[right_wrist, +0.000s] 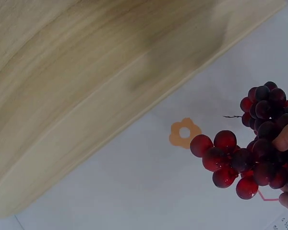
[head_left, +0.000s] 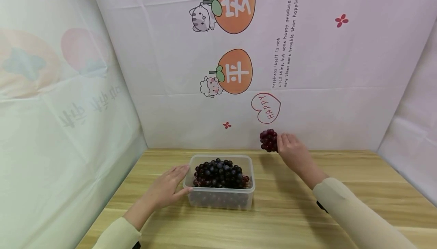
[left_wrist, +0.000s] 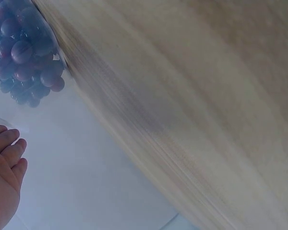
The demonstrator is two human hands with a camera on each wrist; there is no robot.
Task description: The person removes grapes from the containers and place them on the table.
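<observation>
A clear plastic container (head_left: 222, 199) stands on the wooden table, with dark grapes (head_left: 218, 173) heaped inside it. My left hand (head_left: 165, 188) rests against the container's left side, fingers straight and thumb at the front corner. In the left wrist view those grapes (left_wrist: 24, 52) show through the plastic, above the left hand (left_wrist: 5, 167). My right hand (head_left: 293, 152) holds a bunch of red grapes (head_left: 268, 140) above the table's back part, to the right of the container. Up close, the right wrist view shows the fingers pinching this red bunch (right_wrist: 245, 165).
The wooden table (head_left: 290, 218) ends at a white printed cloth (head_left: 324, 89) hanging behind it. More white cloth (head_left: 51, 146) hangs along the left side, and another sheet (head_left: 413, 139) along the right.
</observation>
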